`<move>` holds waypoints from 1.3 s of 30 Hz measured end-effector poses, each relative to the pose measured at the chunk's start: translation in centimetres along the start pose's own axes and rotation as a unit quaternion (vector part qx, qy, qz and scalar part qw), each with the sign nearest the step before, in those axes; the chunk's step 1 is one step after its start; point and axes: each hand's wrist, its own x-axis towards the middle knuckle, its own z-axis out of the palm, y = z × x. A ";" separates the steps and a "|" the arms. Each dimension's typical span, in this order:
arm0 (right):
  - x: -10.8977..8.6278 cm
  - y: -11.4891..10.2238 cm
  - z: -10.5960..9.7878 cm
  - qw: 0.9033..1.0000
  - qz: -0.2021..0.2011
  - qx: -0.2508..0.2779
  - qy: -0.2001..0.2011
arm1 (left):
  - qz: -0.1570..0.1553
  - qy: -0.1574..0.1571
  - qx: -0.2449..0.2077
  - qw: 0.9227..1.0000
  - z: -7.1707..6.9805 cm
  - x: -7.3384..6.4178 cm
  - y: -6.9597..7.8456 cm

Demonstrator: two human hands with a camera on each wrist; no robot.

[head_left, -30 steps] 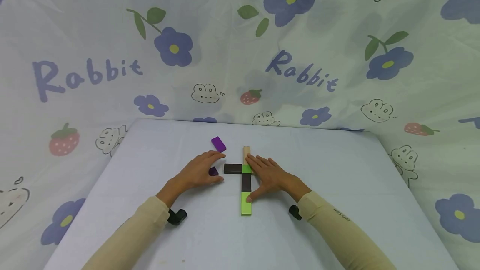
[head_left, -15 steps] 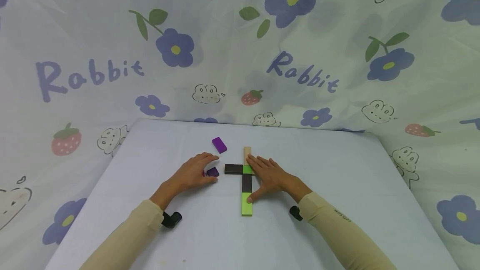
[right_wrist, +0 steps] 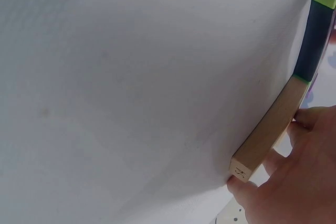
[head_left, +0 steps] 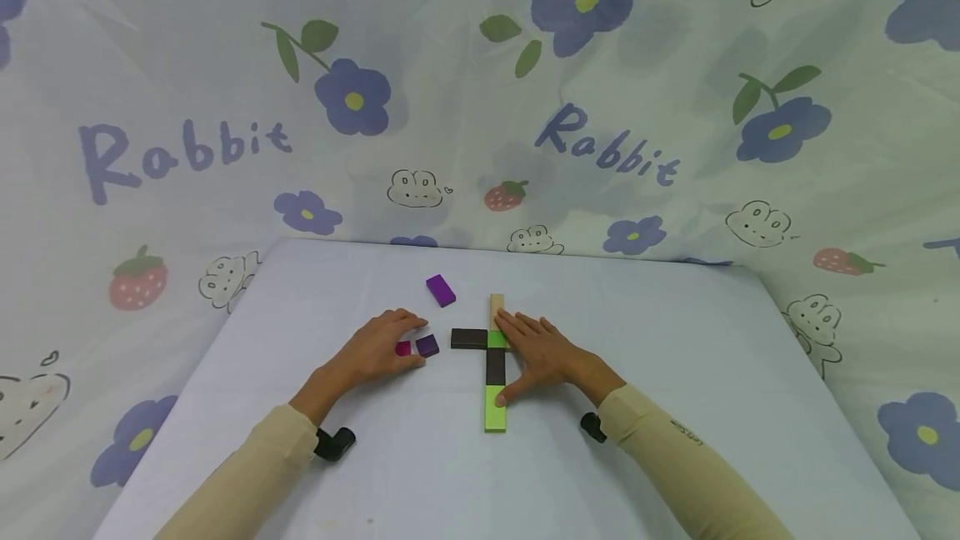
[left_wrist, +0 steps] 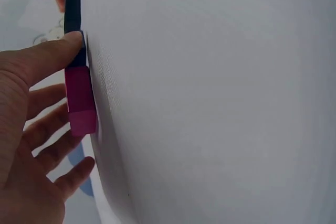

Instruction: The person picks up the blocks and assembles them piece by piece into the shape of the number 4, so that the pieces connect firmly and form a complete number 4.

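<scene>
1. L hand [head_left: 371,348], ctr-left of frame: thumb & fingers wide apart, w/ magenta blk [head_left: 403,349] and dark purple blk [head_left: 427,346] in the gap; can't tell if thumb touches either.
2. Those two lie just beside each other, magenta one nearer the palm.
3. Purple blk [head_left: 441,291] lies at a slant, a bit above L hand in frame.
4. R hand [head_left: 543,354], ctr-right: fingers spread, laid over a cross of blks mid-frame; fingertips over tan blk [head_left: 497,308], thumb tip over lime blk [head_left: 495,419].
5. Cross: tan top, green blk [head_left: 497,339] at crossing, black blk [head_left: 468,339] pointing left, dark blk [head_left: 496,367] below, lime at bottom. Right arm, mostly hidden by R hand, shows as wood blk [right_wrist: 270,129] in R wrist view.
6. All on white table [head_left: 637,482]; printed backdrop [head_left: 465,123] across upper frame.
</scene>
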 end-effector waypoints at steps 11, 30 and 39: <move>-0.1 0.1 0.0 1.000 -0.008 0.011 0.004 | 0.014 0.008 0.000 1.000 0.0 0.1 0.0; -0.2 0.0 -0.1 1.000 -0.009 0.005 0.001 | 0.024 0.016 0.005 1.000 0.4 0.5 0.5; -0.2 0.0 -0.1 1.000 -0.010 0.006 0.001 | 0.035 0.028 0.018 0.999 0.3 0.8 0.7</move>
